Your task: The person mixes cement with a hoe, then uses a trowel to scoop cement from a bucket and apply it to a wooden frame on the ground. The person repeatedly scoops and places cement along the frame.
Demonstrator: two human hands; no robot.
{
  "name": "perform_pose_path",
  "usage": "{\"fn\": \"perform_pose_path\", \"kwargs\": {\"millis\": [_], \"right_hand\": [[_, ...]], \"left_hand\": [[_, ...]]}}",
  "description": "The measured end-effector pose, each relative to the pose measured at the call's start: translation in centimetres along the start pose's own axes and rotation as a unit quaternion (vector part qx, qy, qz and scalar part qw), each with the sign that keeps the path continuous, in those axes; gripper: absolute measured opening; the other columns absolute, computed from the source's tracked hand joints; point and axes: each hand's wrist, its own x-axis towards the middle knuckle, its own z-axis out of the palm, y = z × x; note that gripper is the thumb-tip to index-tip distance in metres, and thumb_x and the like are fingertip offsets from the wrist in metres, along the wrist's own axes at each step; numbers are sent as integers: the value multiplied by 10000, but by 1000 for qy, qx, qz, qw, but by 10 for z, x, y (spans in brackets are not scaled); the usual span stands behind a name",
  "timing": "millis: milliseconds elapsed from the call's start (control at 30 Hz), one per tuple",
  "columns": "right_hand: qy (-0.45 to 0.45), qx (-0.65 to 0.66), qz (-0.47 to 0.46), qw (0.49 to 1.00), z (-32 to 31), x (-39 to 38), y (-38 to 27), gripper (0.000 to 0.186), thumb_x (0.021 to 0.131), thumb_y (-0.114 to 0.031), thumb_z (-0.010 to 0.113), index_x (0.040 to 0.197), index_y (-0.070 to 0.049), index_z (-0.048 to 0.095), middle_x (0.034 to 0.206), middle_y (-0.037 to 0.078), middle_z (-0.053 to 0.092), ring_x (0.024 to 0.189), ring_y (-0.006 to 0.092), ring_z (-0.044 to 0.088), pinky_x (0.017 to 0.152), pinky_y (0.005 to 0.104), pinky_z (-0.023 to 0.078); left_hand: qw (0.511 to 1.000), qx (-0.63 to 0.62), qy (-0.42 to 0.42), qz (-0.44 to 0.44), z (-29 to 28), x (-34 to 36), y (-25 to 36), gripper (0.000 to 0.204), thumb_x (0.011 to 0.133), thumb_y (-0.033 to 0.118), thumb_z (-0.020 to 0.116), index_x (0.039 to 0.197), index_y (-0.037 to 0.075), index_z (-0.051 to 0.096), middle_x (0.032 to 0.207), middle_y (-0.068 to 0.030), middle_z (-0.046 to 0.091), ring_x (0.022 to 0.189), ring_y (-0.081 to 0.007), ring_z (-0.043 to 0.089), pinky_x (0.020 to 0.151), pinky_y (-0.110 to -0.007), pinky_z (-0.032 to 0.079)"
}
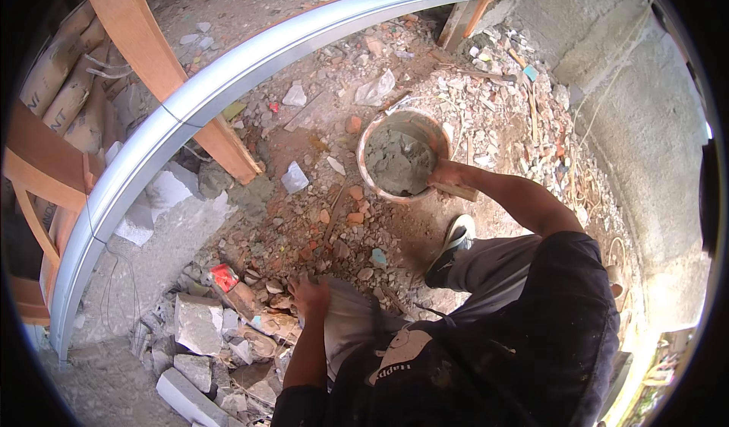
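Observation:
A round bucket (pixel 368 175) stands on the rubble, partly filled with wet grey mortar (pixel 402 161). At the bucket's right rim, my right hand (pixel 449 173) is closed around a tool with a pale wooden handle (pixel 460 192); its working end is hidden by the hand and the rim. My left hand (pixel 310 296) rests on my bent left knee, fingers spread and holding nothing. Just left of that hand lies a red wrapper (pixel 225 277) among the debris.
A long silver metal beam (pixel 250 66) arcs across the left and top, beside orange-brown wooden posts (pixel 140 39). Stacked sacks (pixel 68 100) sit at far left. Broken concrete blocks (pixel 199 324) lie lower left. A grey cement wall (pixel 645 123) borders the right.

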Motion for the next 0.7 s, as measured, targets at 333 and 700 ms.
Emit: {"fn": "perform_pose_path", "kwargs": {"millis": [333, 700], "right_hand": [[69, 87, -157, 981, -3, -47, -4, 309, 835, -291, 612, 870, 15, 628, 656, 93, 575, 497, 187, 568, 473, 315, 477], [-109, -26, -185, 976, 100, -71, -87, 305, 836, -228, 687, 916, 56, 608, 693, 104, 602, 513, 180, 600, 457, 311, 489]], "left_hand": [[999, -49, 3, 3, 9, 6, -10, 641, 818, 444, 593, 1342, 96, 468, 1485, -217, 289, 1399, -372, 222, 1083, -588, 239], [999, -32, -2, 5, 6, 7, -21, 589, 828, 445, 579, 1285, 80, 505, 1476, -203, 296, 1379, -377, 254, 1085, -553, 257]]}}
